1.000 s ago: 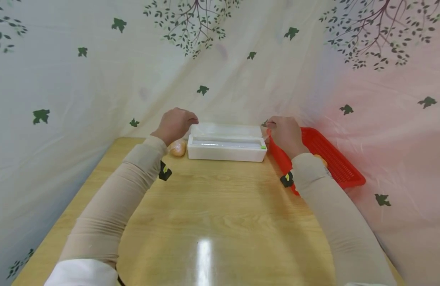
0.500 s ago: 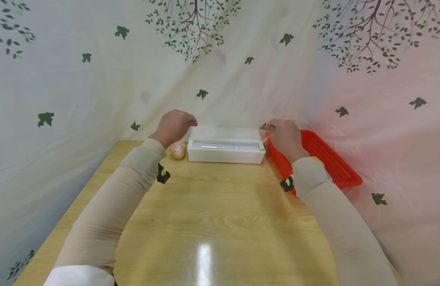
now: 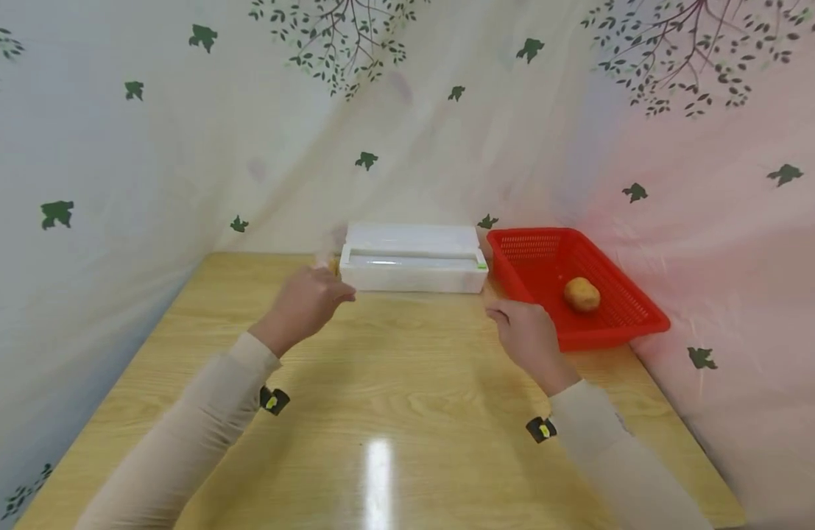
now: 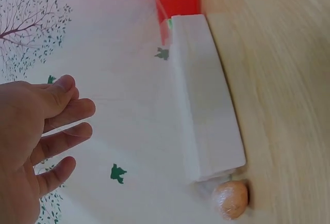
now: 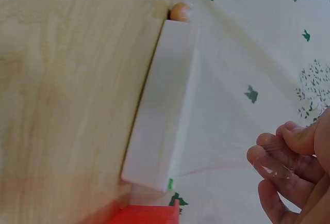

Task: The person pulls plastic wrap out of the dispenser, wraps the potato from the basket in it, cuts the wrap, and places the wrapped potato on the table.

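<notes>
In the head view my left hand (image 3: pixel 304 305) and right hand (image 3: pixel 529 338) are apart over the table, nearer me than a long white cling film box (image 3: pixel 414 280) with its lid raised. Thumb and index finger pinch together on each hand. Clear cling film (image 5: pixel 278 171) glints across the right fingers in the right wrist view; a thin transparent edge also crosses the left fingers in the left wrist view. The sheet between my hands is barely visible. A potato wrapped in clear film (image 4: pixel 230 200) lies at the box's left end, mostly hidden behind my left hand in the head view.
Right of the box stands a red plastic basket (image 3: pixel 635 294) with one bare potato (image 3: pixel 582 294) inside. A pale curtain (image 3: pixel 301 132) printed with leaves hangs behind the wooden table (image 3: pixel 407 383) and along its sides.
Both hands have come back from above the box towards me and lower, still pinching the film. The box and basket stay put; the potato in the basket now shows fully.
</notes>
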The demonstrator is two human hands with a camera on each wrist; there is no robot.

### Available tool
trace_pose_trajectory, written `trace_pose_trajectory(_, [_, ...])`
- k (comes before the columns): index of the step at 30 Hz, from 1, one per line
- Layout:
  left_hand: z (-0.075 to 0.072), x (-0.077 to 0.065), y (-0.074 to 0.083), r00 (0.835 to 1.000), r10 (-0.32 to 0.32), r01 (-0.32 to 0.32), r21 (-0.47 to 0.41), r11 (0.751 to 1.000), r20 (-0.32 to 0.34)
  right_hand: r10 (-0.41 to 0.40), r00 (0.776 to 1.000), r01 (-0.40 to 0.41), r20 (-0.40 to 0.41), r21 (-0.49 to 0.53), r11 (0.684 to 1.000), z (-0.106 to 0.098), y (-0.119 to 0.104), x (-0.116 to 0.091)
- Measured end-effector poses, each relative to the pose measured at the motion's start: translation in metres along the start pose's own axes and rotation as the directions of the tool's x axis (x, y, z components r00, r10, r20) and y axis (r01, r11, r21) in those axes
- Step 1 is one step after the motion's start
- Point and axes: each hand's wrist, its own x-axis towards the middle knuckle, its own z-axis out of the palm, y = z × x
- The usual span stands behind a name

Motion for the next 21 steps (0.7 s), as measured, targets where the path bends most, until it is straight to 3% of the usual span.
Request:
trace_pose_trajectory(4, [0.018,-0.022,0.013,0.996,0.074,-0.079,0.094,0.993,0.05,-0.046,0.999,0.046,0.023,-0.01,0.999,0.016,0.012,-0.02])
trace_pose_trajectory(9, [0.043,-0.045,0.021,0.975,0.105,-0.137,0.161,0.977,0.195,-0.091,0.988,0.097,0.127,-0.037,0.995,0.036,0.026,-0.034])
trace_pose_trajectory(13, [0.068,-0.063,0.023,0.952,0.127,-0.18,0.172,0.969,0.28,-0.247,0.955,0.267,0.163,-0.114,0.957,0.056,0.04,-0.043])
trace_pose_trajectory(16, [0.083,-0.075,0.024,0.939,0.146,-0.205,0.166,0.965,0.311,-0.318,0.925,0.354,0.207,-0.173,0.919,0.068,0.047,-0.049])
trace_pose_trajectory(21, [0.096,-0.081,0.02,0.933,0.173,-0.233,0.165,0.958,0.317,-0.298,0.906,0.369,0.302,-0.215,0.904,0.077,0.048,-0.05])
